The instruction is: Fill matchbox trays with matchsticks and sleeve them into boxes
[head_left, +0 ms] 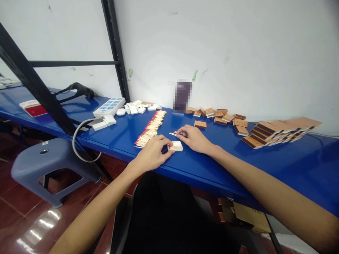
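On the blue table [209, 169], my left hand [153, 151] grips a small white matchbox tray [179, 146] by its left end, thumb at the near side. A few matches lie in the tray, partly covered by my fingers. Just beyond it, my right hand [194, 138] is closed in a pinch on several matches [173, 133], their red heads pointing left; its fingertips partly hide them. A long row of loose matches [151, 129], mostly with heads to the left, stretches away behind my left hand.
Brown matchbox sleeves [219, 113] lie scattered near the wall, with a stacked pile [278, 131] at right. White trays [134, 109] sit by a power strip [109, 107] at left. A black shelf post [39, 81] crosses the left side; a grey stool [53, 158] stands below.
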`<state>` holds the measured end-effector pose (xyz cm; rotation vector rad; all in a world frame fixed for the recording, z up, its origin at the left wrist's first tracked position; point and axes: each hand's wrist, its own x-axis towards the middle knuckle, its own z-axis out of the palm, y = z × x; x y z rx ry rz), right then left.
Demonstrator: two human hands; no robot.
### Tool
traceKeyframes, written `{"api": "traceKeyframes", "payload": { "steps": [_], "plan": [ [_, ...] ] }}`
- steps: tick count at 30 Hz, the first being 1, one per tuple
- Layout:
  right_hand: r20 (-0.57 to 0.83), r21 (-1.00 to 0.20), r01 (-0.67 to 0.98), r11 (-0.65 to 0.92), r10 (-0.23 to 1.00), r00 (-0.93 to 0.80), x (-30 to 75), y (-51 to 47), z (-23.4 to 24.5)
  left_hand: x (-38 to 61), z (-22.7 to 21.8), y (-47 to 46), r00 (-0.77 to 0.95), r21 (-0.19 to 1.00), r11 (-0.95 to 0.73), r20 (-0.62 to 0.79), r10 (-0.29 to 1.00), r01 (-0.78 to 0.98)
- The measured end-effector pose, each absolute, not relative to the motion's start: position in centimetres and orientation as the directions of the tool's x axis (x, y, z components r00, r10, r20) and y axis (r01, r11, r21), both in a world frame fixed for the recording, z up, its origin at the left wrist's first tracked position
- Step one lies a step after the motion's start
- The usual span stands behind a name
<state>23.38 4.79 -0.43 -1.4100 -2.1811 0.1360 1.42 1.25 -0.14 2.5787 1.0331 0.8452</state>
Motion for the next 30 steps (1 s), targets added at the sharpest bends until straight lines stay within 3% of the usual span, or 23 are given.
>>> {"api": "traceKeyframes", "payload": {
  "steps": [8, 15, 22, 30],
  "plan": [
    [0.319, -0.302, 0.846, 0.438, 0.883, -0.344, 24.0, 3.7, -0.1, 1.4, -0.1, 1.2, 0.571, 0.423, -0.712, 0.426, 0.702, 0.560],
    [0.350, -0.300, 0.833, 0.464, 0.866, -0.356, 24.6, 2.6, 0.5, 1.4, -0.2, 1.0, 0.532, 0.466, -0.677, 0.418, 0.736, 0.570],
    [0.266, -0.252, 0.827, 0.502, 0.858, -0.440, 25.2, 2.2, 0.6, 1.3, 0.0, 1.0, 0.549, 0.464, -0.691, 0.420, 0.723, 0.554],
    [0.256, -0.370, 0.778, 0.508, 0.860, -0.441, 24.2, 2.3, 0.7, 1.2, 0.2, 1.0, 0.591, 0.470, -0.718, 0.413, 0.693, 0.513]
  ]
}}
